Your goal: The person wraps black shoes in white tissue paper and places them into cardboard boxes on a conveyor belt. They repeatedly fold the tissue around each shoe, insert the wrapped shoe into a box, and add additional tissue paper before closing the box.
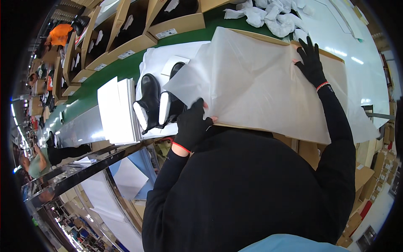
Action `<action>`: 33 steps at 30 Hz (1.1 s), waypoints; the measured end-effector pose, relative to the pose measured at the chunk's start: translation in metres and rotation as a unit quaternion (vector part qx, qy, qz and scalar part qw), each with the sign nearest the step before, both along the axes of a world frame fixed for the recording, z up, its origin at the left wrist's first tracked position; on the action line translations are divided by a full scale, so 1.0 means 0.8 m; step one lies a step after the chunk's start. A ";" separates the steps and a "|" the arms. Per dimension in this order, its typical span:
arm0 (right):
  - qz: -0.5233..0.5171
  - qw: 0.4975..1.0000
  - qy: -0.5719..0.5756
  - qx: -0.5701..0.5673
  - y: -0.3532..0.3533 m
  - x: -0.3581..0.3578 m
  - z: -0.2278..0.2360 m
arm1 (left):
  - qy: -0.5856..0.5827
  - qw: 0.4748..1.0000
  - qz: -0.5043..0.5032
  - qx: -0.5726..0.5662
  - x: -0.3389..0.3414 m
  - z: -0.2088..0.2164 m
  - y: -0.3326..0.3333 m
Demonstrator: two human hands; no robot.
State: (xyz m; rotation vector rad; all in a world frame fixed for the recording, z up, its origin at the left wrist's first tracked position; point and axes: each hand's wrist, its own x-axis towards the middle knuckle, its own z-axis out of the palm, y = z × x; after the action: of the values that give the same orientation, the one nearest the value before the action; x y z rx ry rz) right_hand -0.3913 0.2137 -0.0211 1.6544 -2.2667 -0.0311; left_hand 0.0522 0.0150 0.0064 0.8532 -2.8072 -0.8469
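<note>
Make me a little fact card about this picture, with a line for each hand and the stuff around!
Left hand: black-gloved, at the near edge of a big pale sheet
Right hand: black-gloved, spread at the sheet's far side
Under the sheet: brown cardboard, mostly hidden
Left of the sheet: two black boots with white soles
Beside the boots: white paper stack
Farther back: cardboard boxes and crumpled white paper

Translucent pale sheet (260,88), lightly creased, draped over cardboard box (268,38)
</note>
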 end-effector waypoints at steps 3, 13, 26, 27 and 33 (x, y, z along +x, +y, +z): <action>-0.095 0.992 0.038 0.078 0.005 -0.009 0.006 | 0.125 0.987 0.025 0.096 -0.008 -0.025 -0.002; 0.133 0.965 -0.131 0.184 -0.106 0.113 -0.038 | 0.143 0.979 0.012 0.146 -0.050 -0.058 0.008; -0.025 0.912 -0.270 0.308 -0.054 0.161 -0.087 | 0.085 0.984 -0.048 0.148 -0.043 -0.047 0.026; -0.023 0.923 -0.238 0.302 -0.048 0.161 -0.090 | 0.075 0.985 -0.052 0.145 -0.043 -0.043 0.029; -0.054 0.958 -0.097 0.263 -0.057 0.162 -0.102 | 0.035 0.987 -0.058 0.145 -0.041 -0.031 0.038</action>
State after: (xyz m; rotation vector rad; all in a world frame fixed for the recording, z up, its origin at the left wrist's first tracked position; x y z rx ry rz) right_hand -0.2614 0.1683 -0.1026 1.8407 -2.6587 -0.5685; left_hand 0.0196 0.0451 -0.0181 0.6796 -2.7346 -1.2996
